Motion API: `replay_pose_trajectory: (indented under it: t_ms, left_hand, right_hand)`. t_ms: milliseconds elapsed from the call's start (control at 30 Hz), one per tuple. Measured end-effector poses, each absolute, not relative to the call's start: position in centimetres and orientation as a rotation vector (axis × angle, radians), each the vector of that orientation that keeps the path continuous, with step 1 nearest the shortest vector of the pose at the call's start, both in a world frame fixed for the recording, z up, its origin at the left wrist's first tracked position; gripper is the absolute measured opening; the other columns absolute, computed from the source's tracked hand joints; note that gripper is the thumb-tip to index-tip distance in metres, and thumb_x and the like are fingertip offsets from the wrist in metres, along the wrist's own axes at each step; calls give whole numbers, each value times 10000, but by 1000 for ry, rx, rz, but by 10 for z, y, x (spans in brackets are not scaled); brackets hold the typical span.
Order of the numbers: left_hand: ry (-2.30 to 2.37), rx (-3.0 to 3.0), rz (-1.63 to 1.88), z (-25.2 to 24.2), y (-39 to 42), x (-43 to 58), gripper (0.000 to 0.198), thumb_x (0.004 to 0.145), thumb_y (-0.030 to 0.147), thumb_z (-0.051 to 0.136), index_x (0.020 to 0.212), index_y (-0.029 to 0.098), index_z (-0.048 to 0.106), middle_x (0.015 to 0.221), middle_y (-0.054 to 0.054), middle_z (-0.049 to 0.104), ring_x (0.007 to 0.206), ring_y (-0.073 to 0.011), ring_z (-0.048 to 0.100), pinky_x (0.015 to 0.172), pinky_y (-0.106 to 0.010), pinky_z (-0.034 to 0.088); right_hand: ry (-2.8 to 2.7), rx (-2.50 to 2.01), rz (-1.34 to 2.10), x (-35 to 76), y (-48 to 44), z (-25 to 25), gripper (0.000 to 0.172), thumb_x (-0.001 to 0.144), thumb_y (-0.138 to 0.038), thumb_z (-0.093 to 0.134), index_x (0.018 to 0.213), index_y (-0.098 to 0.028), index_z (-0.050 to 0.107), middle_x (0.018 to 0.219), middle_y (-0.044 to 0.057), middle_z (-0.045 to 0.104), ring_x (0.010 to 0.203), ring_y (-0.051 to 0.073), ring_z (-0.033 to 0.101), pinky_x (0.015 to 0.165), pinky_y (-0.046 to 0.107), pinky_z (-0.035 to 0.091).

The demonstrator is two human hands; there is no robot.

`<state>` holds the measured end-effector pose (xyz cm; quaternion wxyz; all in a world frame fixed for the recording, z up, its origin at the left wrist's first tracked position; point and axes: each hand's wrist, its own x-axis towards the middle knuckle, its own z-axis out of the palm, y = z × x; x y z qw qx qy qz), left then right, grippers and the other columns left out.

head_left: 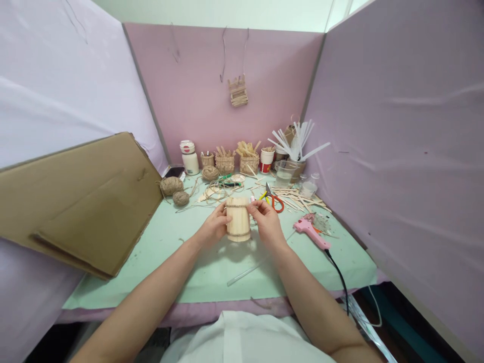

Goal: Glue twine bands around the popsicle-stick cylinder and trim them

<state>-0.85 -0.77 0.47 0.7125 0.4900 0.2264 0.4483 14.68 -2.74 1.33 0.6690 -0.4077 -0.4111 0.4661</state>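
Observation:
A small barrel of pale wooden sticks (pixel 238 222) is held upright above the table, with twine bands around its upper and lower parts. My left hand (pixel 214 223) is closed around its left side, thumb on the front. At the upper right, the fingers of my right hand (pixel 265 218) pinch at the top twine band; the twine end itself is too small to make out. Just behind my right hand lie scissors with red and yellow handles (pixel 278 202). A clear glue stick (pixel 245 275) rests on the green tablecloth (pixel 196 282) below the barrel.
A pink glue gun (pixel 312 233) with a black cord lies at right. Loose wooden sticks (pixel 298 199) and twine balls (pixel 172 186) are behind. Stick-filled baskets (pixel 249 164) line the back, beside a cup of white glue sticks (pixel 297 166). Cardboard (pixel 83 201) leans at left.

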Motion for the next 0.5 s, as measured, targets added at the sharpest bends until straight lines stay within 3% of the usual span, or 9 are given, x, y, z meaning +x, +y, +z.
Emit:
replay_pose_trajectory:
  t_ms: [133,500]
  left_hand:
    - [576,1170,1052,-3,-6,-6,625,649,415,780,1185,211,530,1254,-117,588,1168,-318,545,921,-420,465]
    - [659,1253,1130,-5,-6,-9,606,680,361,775,1200,208,504,1293,-118,567,1218,-310,510,983,-438,428]
  right_hand:
    - [-995,-974,939,144,-30,12,256,641,-380,734,729,-201,575,680,-32,564,652,133,497,630,261,400]
    - [-1101,-966,839,144,-30,4,165,746,-353,659,777,-193,635,739,-2,620,714,152,541,692,287,412]
